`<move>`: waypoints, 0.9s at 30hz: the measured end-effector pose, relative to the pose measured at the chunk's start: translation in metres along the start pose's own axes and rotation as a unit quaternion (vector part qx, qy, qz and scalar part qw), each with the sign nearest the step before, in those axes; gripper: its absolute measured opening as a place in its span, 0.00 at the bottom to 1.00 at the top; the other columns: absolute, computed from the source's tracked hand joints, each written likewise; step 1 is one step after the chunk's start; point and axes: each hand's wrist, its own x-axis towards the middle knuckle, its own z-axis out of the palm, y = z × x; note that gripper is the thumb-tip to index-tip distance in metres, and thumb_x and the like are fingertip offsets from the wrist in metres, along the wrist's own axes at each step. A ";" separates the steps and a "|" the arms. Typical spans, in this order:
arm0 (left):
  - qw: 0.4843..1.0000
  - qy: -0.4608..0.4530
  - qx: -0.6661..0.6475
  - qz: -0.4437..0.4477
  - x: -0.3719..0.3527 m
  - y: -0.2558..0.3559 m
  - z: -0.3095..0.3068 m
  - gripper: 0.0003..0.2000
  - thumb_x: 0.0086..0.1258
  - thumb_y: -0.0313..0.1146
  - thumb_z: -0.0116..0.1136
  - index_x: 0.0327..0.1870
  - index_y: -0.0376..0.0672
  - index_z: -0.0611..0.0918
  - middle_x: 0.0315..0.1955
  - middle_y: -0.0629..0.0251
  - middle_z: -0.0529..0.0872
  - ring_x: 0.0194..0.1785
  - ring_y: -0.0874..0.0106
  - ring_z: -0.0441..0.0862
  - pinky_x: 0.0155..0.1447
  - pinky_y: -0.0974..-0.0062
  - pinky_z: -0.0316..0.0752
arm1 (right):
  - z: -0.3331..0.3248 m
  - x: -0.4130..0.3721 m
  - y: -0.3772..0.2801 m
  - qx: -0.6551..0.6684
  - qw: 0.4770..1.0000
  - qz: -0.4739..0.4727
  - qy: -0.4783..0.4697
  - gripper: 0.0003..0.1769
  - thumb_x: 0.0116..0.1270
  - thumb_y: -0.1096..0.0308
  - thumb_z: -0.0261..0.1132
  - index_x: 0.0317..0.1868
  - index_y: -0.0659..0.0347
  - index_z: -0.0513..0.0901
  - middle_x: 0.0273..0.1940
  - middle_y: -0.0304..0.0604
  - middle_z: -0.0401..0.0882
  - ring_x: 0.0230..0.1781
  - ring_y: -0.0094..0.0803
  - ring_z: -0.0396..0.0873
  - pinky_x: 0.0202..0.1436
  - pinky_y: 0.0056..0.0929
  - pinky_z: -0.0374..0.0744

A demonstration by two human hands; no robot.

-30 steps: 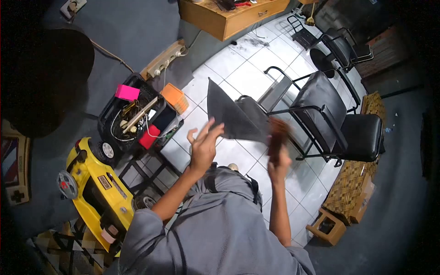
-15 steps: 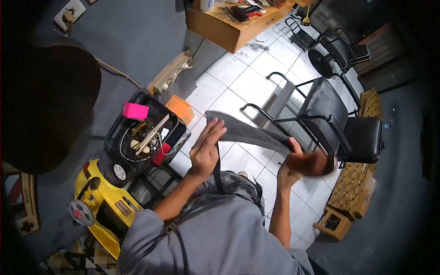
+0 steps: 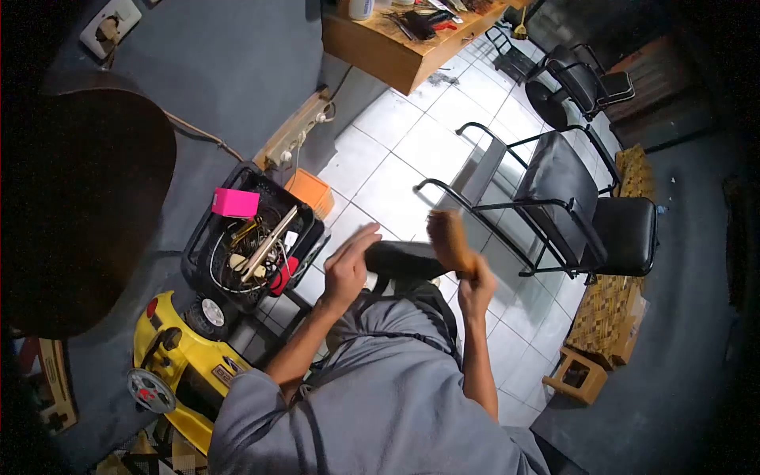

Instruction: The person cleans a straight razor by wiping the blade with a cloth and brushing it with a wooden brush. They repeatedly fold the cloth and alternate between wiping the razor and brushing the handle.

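A wooden brush (image 3: 450, 241) with a brown, slightly blurred body points upward in my right hand (image 3: 476, 291), whose fingers are wrapped round its lower end. Across my lap stretches a dark grey strip of cloth (image 3: 402, 260), its right end running behind the brush close to my right fingers. At its left end, my left hand (image 3: 348, 271) grips the strip with long, nearly straight fingers; the thumb is hidden. Below the strip are my grey shirt (image 3: 380, 396) and dark legwear.
Left of me stand a black crate (image 3: 194, 257) of cords and tools, a pink box (image 3: 235, 203) and a yellow toy car (image 3: 170, 332). Black chairs (image 3: 558, 178) stand to the right on white tiles. A wooden counter (image 3: 380, 59) with tools is ahead, and a small brown stool (image 3: 576, 375) sits low right.
My right hand has moved left and up, turning the brush upright. The cloth strip has come lower and looks shorter between my hands. My left hand has shifted slightly down.
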 end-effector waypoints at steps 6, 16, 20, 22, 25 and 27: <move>0.987 0.089 0.038 0.129 0.010 0.021 -0.017 0.19 0.57 0.10 0.44 0.47 0.34 0.77 0.50 0.50 0.82 0.57 0.52 0.79 0.60 0.61 0.76 | -0.004 0.027 -0.031 0.062 0.987 -0.136 0.062 0.10 0.69 0.73 0.56 0.49 0.65 0.77 0.59 0.55 0.73 0.62 0.42 0.71 0.65 0.34 0.68; 0.950 -0.233 0.075 -0.195 -0.049 -0.045 -0.018 0.12 0.59 0.15 0.49 0.40 0.36 0.82 0.36 0.49 0.83 0.42 0.50 0.80 0.47 0.63 0.75 | 0.027 -0.022 0.044 -0.142 0.967 0.129 -0.167 0.12 0.58 0.75 0.58 0.43 0.58 0.81 0.33 0.59 0.78 0.38 0.61 0.76 0.38 0.47 0.75; 0.985 -0.053 0.065 -0.151 -0.030 -0.036 -0.006 0.09 0.62 0.20 0.54 0.41 0.36 0.82 0.37 0.52 0.83 0.40 0.56 0.82 0.43 0.68 0.76 | 0.023 -0.004 0.051 -0.147 0.974 0.117 -0.124 0.14 0.59 0.72 0.62 0.46 0.64 0.78 0.35 0.61 0.79 0.38 0.52 0.80 0.41 0.39 0.75; 0.985 -0.009 0.023 -0.171 -0.007 -0.016 -0.008 0.09 0.65 0.21 0.54 0.44 0.36 0.82 0.38 0.52 0.82 0.39 0.57 0.83 0.42 0.68 0.78 | 0.016 0.012 0.027 0.075 0.980 0.132 -0.125 0.12 0.63 0.74 0.62 0.46 0.68 0.75 0.36 0.40 0.79 0.35 0.28 0.76 0.42 0.29 0.74; 0.960 0.027 -0.135 -0.244 0.010 -0.011 0.001 0.12 0.67 0.25 0.58 0.51 0.35 0.78 0.39 0.56 0.84 0.40 0.73 0.84 0.42 0.78 0.78 | 0.003 0.029 -0.013 0.208 0.949 0.206 -0.115 0.09 0.64 0.76 0.63 0.44 0.64 0.74 0.33 0.35 0.74 0.34 0.21 0.73 0.37 0.23 0.73; 0.958 0.027 -0.190 -0.214 0.027 0.009 0.003 0.15 0.66 0.24 0.60 0.53 0.35 0.75 0.39 0.57 0.85 0.40 0.75 0.84 0.43 0.79 0.78 | 0.001 0.033 -0.032 0.297 0.928 0.209 -0.083 0.10 0.64 0.78 0.63 0.43 0.60 0.72 0.35 0.35 0.73 0.35 0.20 0.75 0.34 0.22 0.77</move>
